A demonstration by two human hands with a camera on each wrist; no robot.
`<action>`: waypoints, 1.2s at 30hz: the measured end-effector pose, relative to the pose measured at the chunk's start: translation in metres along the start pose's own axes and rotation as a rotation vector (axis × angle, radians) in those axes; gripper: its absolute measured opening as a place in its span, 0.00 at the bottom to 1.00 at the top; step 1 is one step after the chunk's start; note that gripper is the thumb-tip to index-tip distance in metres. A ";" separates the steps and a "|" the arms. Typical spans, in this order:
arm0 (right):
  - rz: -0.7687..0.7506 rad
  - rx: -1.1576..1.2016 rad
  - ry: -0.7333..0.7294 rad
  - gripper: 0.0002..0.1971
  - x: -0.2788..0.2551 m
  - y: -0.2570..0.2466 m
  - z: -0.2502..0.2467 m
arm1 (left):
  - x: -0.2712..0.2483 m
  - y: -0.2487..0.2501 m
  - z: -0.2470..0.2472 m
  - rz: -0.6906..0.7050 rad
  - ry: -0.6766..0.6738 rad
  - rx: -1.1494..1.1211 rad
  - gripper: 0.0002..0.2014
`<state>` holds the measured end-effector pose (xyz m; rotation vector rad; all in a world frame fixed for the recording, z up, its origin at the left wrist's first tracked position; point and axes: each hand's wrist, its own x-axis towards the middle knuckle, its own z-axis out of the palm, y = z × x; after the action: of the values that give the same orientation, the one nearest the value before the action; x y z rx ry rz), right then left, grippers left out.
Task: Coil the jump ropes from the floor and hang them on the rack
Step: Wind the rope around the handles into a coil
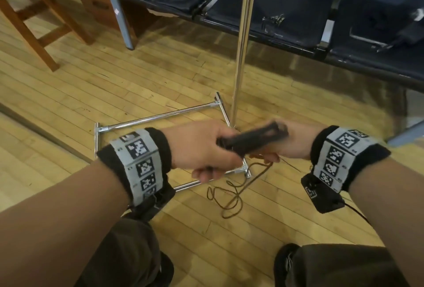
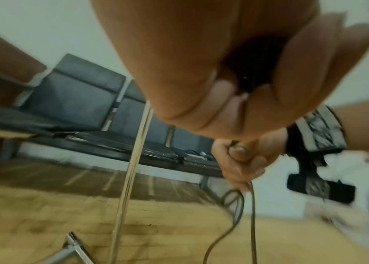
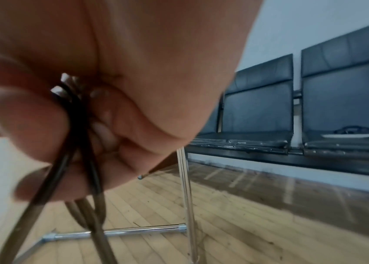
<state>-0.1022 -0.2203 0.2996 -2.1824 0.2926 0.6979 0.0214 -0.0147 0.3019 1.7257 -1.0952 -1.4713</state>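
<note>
My left hand grips the black jump rope handles, held level in front of me and blurred. My right hand sits just right of them, its fingers curled round several strands of the thin dark rope. From the hands the rope drops in loose loops onto the wooden floor. In the left wrist view the rope hangs down from the right hand. The chrome rack's upright pole rises just beyond my hands, from a rectangular floor base.
A row of dark padded seats runs along the far side. A wooden chair stands at the far left. My knees are at the bottom edge. Wooden floorboards stretch around the rack.
</note>
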 end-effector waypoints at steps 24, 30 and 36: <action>0.046 0.172 0.039 0.10 0.008 -0.040 0.039 | -0.013 -0.027 -0.043 -0.011 0.302 -0.458 0.12; 0.018 0.148 0.082 0.09 0.015 -0.015 0.036 | -0.003 -0.021 -0.036 0.181 0.474 -0.737 0.16; 0.233 -0.243 -0.067 0.12 0.019 0.018 0.051 | -0.003 -0.022 -0.044 0.205 0.691 -0.854 0.14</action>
<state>-0.1141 -0.1925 0.2510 -2.3717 0.4522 0.9776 0.0688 -0.0044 0.2926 1.2646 -0.1963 -0.8760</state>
